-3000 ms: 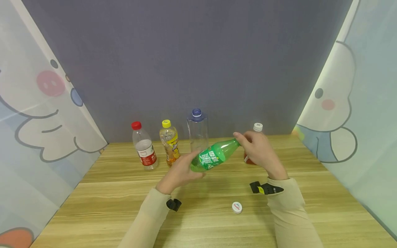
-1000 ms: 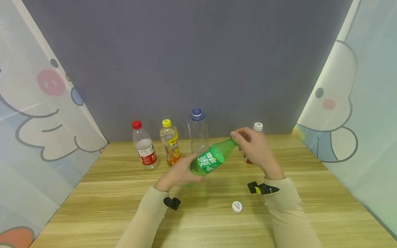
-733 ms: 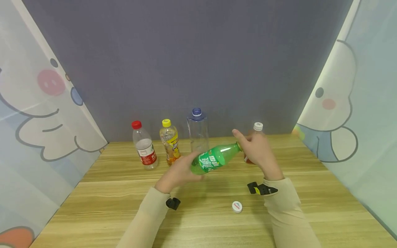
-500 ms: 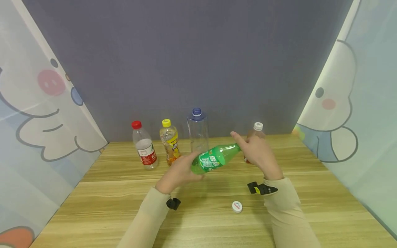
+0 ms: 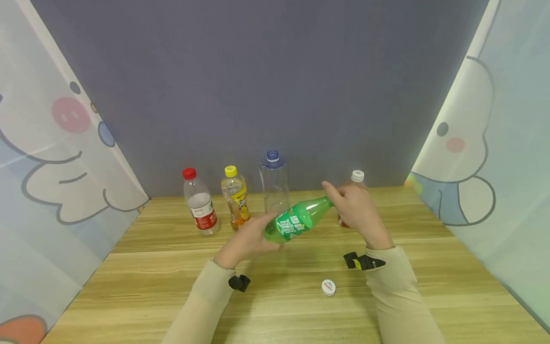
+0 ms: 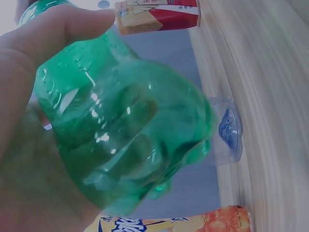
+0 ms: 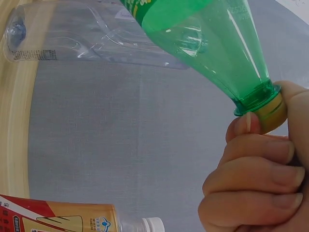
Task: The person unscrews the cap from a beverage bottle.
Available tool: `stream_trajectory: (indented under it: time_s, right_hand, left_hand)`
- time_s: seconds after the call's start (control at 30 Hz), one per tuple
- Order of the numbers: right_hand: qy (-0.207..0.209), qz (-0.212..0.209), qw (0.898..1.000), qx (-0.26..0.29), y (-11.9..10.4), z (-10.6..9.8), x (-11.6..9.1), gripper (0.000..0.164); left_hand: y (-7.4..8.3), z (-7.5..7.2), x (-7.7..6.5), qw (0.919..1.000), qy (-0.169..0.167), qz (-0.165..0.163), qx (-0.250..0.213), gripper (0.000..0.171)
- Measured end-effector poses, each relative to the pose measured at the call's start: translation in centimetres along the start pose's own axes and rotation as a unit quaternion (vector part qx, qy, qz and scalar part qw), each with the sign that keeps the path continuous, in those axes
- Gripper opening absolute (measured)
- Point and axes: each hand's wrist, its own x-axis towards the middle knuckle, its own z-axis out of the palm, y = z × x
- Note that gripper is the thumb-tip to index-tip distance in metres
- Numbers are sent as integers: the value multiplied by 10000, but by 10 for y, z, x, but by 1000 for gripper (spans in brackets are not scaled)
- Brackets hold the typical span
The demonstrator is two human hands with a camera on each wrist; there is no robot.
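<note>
A green plastic soda bottle (image 5: 292, 222) is held tilted above the table, its neck pointing up to the right. My left hand (image 5: 248, 240) grips its lower body; the left wrist view shows the thumb across the green plastic and the bottle's lobed base (image 6: 183, 130). At the neck, my right hand (image 5: 355, 210) holds the gold-coloured cap (image 7: 273, 114), with the thumb on one side and curled fingers on the other. The cap sits on the neck, right beside the green collar. Liquid shows inside the bottle in the right wrist view.
A white cap (image 5: 328, 287) lies on the wooden table (image 5: 292, 315). Behind stand a red-capped bottle (image 5: 201, 205), a yellow-capped bottle (image 5: 235, 196), a clear bottle (image 5: 275, 184) with a purple, capless neck, and a white-capped bottle (image 7: 63, 215) partly behind my right hand.
Over these seconds my right hand turns and shifts slightly at the cap, its thumb changing position. The green bottle's tilt rocks a little; my left hand stays round its body.
</note>
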Motion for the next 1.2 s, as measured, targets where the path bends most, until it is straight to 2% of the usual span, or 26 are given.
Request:
stream_trajectory:
  time_s: [0.23,0.43,0.7,0.9,1.03,1.2]
  right_hand:
    - [63,-340,9993,-165,1,1,0,62]
    - [64,-453,9989,-107,1,1,0,62]
    - [153,-585,9981,82,1,1,0,60]
    - [66,-625,9979,170,0,1,-1,57]
    - [52,-698,9974,191,0,1,-1,55]
    - [18,-783,9963,341,0,0,-1,51]
  left_hand:
    - [-1,2,-1,9991,-357,-99,-223,71]
    - [-1,1,-2,9958,-709,-177,-549,67]
    - [-6,1,-3,9898,-1063,-203,-926,83]
    - [-5,-1,-5,9832,-1321,-321,-1218,79]
    - [-5,-3,-6,9810,-1454,-344,-1239,73]
    - [-5,-4,-7,9777,-1642,-421,-1241,75]
